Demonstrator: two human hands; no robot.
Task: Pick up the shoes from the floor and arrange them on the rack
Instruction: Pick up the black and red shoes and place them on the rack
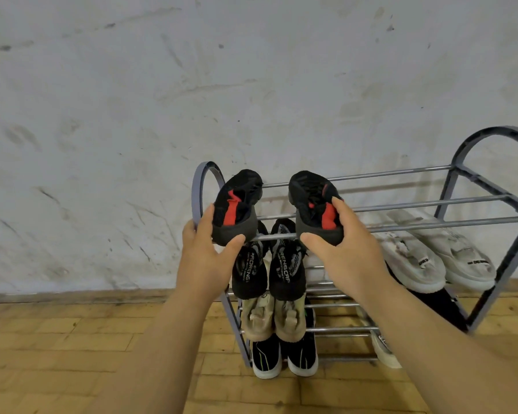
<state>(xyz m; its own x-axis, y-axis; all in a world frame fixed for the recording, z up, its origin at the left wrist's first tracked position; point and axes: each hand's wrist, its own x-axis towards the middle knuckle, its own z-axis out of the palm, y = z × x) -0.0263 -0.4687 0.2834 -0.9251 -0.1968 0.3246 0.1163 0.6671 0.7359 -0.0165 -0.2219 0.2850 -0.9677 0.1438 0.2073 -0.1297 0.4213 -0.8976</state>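
Two black shoes with red inner linings sit toes-to-the-wall at the left end of the top shelf of a grey metal shoe rack (pixel 401 201). My left hand (pixel 205 255) grips the heel of the left black-and-red shoe (pixel 237 204), thumb under the sole edge. My right hand (pixel 341 252) grips the heel of the right black-and-red shoe (pixel 314 201), one finger inside its opening. Both heels hang over the front bar.
On the shelf below lie a black patterned pair (pixel 266 264) and a white pair (pixel 431 258). Lower still are a beige pair (pixel 274 318) and a black pair with white soles (pixel 284 357). A scuffed white wall (pixel 192 100) stands behind the rack, which rests on a wooden floor (pixel 72 354).
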